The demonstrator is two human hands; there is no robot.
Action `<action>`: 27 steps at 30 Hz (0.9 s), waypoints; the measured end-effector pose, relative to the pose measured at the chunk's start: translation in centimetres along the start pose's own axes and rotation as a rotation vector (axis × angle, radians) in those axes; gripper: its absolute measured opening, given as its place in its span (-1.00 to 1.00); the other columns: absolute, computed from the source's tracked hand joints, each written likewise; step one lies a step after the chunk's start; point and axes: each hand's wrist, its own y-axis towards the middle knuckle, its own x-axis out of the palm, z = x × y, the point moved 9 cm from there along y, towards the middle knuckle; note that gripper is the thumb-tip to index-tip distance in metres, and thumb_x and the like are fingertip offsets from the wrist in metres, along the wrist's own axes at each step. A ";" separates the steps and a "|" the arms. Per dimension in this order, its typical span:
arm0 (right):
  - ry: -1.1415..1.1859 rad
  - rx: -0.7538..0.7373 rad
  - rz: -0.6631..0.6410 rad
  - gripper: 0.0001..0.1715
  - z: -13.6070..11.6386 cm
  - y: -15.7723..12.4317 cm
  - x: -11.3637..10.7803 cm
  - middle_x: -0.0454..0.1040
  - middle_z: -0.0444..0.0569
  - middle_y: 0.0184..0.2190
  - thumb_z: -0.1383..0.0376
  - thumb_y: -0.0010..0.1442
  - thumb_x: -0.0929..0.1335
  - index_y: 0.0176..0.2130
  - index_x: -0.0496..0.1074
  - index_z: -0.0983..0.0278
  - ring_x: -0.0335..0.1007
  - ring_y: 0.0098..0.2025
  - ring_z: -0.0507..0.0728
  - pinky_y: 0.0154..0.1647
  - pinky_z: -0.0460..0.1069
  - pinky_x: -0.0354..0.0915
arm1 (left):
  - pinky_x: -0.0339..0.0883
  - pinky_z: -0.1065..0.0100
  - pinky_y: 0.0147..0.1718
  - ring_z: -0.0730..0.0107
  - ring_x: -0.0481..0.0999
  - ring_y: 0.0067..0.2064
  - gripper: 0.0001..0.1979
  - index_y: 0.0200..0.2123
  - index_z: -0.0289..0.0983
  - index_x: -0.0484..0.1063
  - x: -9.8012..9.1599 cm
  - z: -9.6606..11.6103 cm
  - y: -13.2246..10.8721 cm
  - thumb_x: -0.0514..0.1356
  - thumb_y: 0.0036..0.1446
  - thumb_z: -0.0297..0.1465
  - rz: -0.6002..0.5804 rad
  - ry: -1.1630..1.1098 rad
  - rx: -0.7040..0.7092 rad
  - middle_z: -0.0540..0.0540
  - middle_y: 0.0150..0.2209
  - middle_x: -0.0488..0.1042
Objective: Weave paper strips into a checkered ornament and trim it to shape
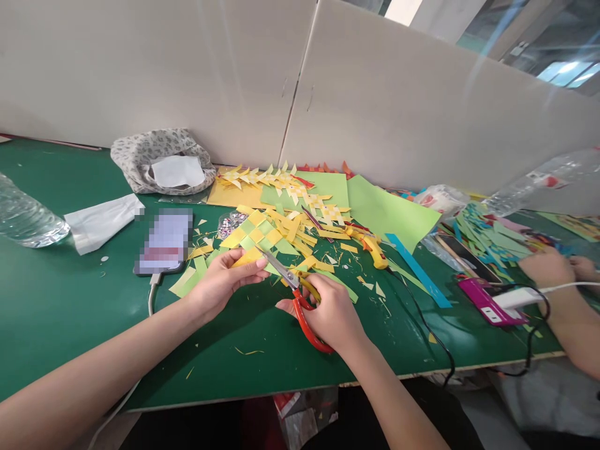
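My left hand (224, 279) pinches the near corner of a woven yellow and green paper piece (255, 236) just above the green table (70, 300). My right hand (330, 311) grips red-handled scissors (300, 299), fingers through the loops. The metal blades point up and left, their tips meeting the yellow strip beside my left thumb. More woven yellow paper pieces (281, 181) lie behind on green paper sheets (389, 209).
A phone (164, 240) on a cable lies to the left, with a plastic water bottle (25, 219), a white paper bag (100, 220) and a cloth pouch (162, 159). A yellow glue gun (372, 245) sits right of centre. Another person's hands (555, 272) work at the far right beside a pink power bank (487, 303).
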 end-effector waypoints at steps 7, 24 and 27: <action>-0.073 0.136 0.012 -0.52 2.4 0.4 -1.0 0.31 -0.13 -0.52 -0.10 -0.05 0.33 -0.53 0.15 0.22 0.22 -0.53 0.04 -0.56 -0.09 0.06 | 0.42 0.56 -0.33 0.55 0.52 -0.38 -0.75 -0.38 -0.33 0.33 -2.1 0.6 0.8 0.35 -0.13 -0.48 0.153 -0.119 0.053 -0.02 -0.46 0.50; 0.256 0.327 0.113 -0.54 4.2 -0.1 -1.8 0.38 -0.02 -0.24 -0.02 0.02 0.31 -0.18 0.25 0.21 0.37 -0.29 0.14 -0.39 -0.02 0.24 | 0.46 0.45 -0.29 0.41 0.51 -0.26 -0.67 -0.32 -0.31 0.33 -1.6 0.7 0.3 0.36 -0.17 -0.42 0.163 0.080 0.069 -0.04 -0.28 0.41; 0.274 0.343 0.097 -0.59 4.5 -0.1 -1.5 0.41 -0.04 -0.29 0.02 0.00 0.34 -0.23 0.28 0.21 0.38 -0.31 0.14 -0.36 -0.01 0.25 | 0.45 0.46 -0.33 0.41 0.53 -0.28 -0.65 -0.32 -0.28 0.30 -1.5 0.7 0.4 0.37 -0.18 -0.43 0.157 0.070 0.064 0.00 -0.32 0.42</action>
